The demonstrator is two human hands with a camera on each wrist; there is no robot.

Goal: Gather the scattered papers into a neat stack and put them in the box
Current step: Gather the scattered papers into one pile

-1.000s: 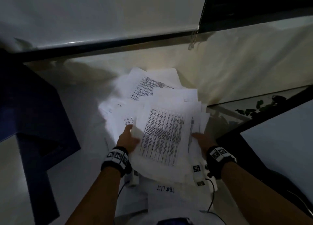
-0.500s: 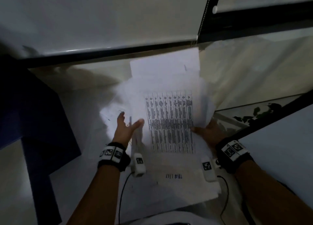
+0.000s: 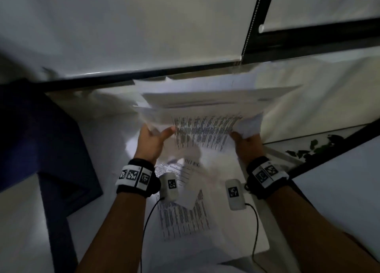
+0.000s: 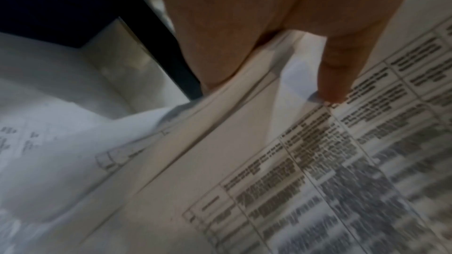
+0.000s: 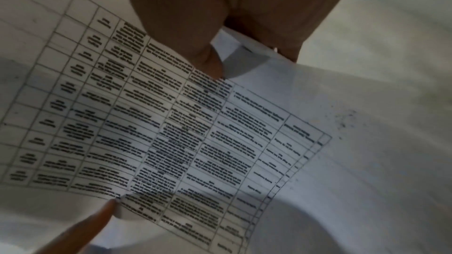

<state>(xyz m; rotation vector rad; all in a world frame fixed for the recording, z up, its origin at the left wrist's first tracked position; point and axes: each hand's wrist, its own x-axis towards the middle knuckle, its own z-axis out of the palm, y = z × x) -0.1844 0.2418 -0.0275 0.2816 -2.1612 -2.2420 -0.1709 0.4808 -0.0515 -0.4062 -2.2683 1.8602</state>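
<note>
Two hands hold a loose bundle of papers above a white table.

The left hand (image 3: 151,142) pinches the bundle of papers (image 3: 205,116) at its left edge, and the right hand (image 3: 245,144) grips the right edge, thumb on the printed top sheet. More sheets (image 3: 183,215) lie on the table (image 3: 30,231) beneath, near the person. A dark blue box (image 3: 41,141) sits to the left.

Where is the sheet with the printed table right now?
In the head view the sheet with the printed table is centre frame, atop the bundle held between the left hand and right hand.
</note>
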